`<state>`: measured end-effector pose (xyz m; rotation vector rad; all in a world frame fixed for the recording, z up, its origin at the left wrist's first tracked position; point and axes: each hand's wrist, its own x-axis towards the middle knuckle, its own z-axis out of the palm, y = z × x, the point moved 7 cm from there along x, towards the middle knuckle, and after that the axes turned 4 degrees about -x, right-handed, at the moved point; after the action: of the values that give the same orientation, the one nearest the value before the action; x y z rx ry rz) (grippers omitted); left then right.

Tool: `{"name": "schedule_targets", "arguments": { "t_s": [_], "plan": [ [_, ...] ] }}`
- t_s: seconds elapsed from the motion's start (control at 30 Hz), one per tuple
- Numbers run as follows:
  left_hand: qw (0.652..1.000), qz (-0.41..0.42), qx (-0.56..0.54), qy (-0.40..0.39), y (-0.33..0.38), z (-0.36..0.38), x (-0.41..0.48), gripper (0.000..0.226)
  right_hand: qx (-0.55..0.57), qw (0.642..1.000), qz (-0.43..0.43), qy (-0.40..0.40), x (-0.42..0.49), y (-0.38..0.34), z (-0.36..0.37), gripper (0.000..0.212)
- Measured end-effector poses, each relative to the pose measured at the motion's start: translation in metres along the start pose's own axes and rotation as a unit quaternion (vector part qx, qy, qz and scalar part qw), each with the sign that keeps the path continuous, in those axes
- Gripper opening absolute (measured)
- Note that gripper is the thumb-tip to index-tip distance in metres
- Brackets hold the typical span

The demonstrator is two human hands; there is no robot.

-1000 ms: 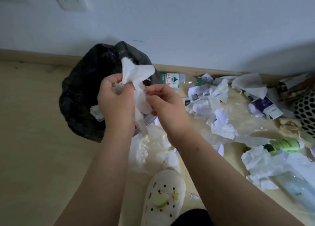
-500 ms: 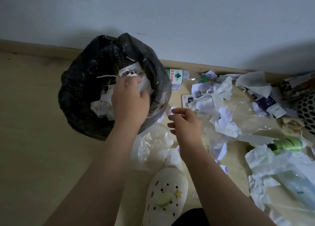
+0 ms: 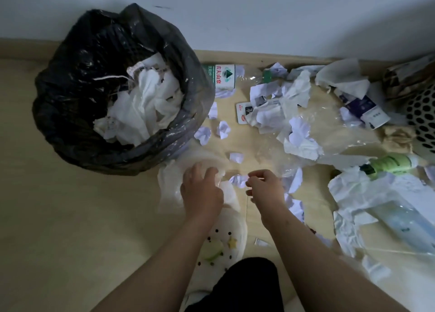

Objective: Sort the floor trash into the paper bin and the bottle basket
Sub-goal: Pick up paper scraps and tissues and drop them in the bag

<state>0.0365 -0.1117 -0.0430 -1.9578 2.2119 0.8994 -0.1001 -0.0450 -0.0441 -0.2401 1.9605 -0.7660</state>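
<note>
The paper bin (image 3: 197,104), lined with a black bag, stands at the left with white crumpled paper (image 3: 146,104) inside. My left hand (image 3: 202,191) is on the floor in front of it, its fingers curled into a translucent plastic bag (image 3: 168,189). Beside it, my right hand (image 3: 266,189) pinches a small crumpled paper scrap (image 3: 237,179) at its fingertips. More paper scraps (image 3: 301,135) lie scattered to the right. A clear bottle with a red and green label (image 3: 223,76) lies against the wall behind the bin. The white perforated bottle basket (image 3: 421,121) is at the right edge.
A green-labelled bottle (image 3: 390,163) and a large clear bottle (image 3: 404,224) lie among papers at the lower right. A purple and white carton (image 3: 367,109) rests near the basket. My white perforated shoe (image 3: 219,248) is under my arms. Bare floor (image 3: 70,217) stretches left.
My left hand let go of the white paper in the bin and came down to the plastic bag on the floor. My right hand moved down to a small paper scrap.
</note>
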Motion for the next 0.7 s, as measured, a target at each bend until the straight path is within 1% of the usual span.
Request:
{"name": "schedule_targets", "arguments": {
  "t_s": [0.07, 0.13, 0.2, 0.27, 0.37, 0.43, 0.5, 0.53, 0.6, 0.67, 0.7],
  "plan": [
    [0.996, -0.067, 0.007, -0.057, -0.022, 0.017, 0.002, 0.051, -0.012, 1.0, 0.014, -0.006, 0.001, 0.015, -0.002, 0.014],
    [0.989, -0.107, -0.002, -0.1, -0.038, 0.033, 0.006, 0.049, -0.027, 0.999, 0.023, -0.018, 0.001, 0.022, -0.001, 0.014],
    [0.988, -0.112, 0.021, -0.107, -0.039, 0.042, 0.006, 0.046, -0.028, 0.999, 0.037, -0.025, 0.003, 0.03, -0.006, 0.015],
    [0.989, -0.111, 0.031, -0.091, -0.035, 0.043, 0.004, 0.044, -0.029, 0.998, 0.046, -0.024, 0.005, 0.036, -0.013, 0.016],
    [0.992, -0.1, -0.011, -0.077, -0.026, 0.039, 0.004, 0.038, -0.031, 0.998, 0.053, -0.018, 0.008, 0.043, -0.024, 0.015],
    [0.99, -0.096, -0.038, -0.101, -0.021, 0.041, 0.005, 0.032, -0.025, 0.998, 0.052, -0.004, 0.011, 0.045, -0.03, 0.014],
    [0.989, -0.083, -0.049, -0.115, -0.012, 0.042, 0.007, 0.027, -0.007, 0.998, 0.044, 0.034, 0.014, 0.042, -0.038, 0.013],
    [0.989, -0.072, -0.067, -0.108, -0.005, 0.042, 0.008, 0.028, 0.018, 0.997, 0.041, 0.061, 0.015, 0.039, -0.044, 0.013],
    [0.988, -0.054, -0.127, -0.074, 0.013, 0.034, 0.01, 0.032, 0.107, 0.988, 0.053, 0.102, 0.017, 0.032, -0.053, 0.02],
    [0.98, -0.03, -0.193, -0.024, 0.038, 0.017, 0.008, 0.03, 0.186, 0.974, 0.073, 0.108, 0.022, 0.026, -0.058, 0.031],
    [0.972, -0.022, -0.233, -0.001, 0.049, 0.007, 0.005, 0.027, 0.197, 0.971, 0.083, 0.104, 0.026, 0.023, -0.06, 0.037]
  ]
}}
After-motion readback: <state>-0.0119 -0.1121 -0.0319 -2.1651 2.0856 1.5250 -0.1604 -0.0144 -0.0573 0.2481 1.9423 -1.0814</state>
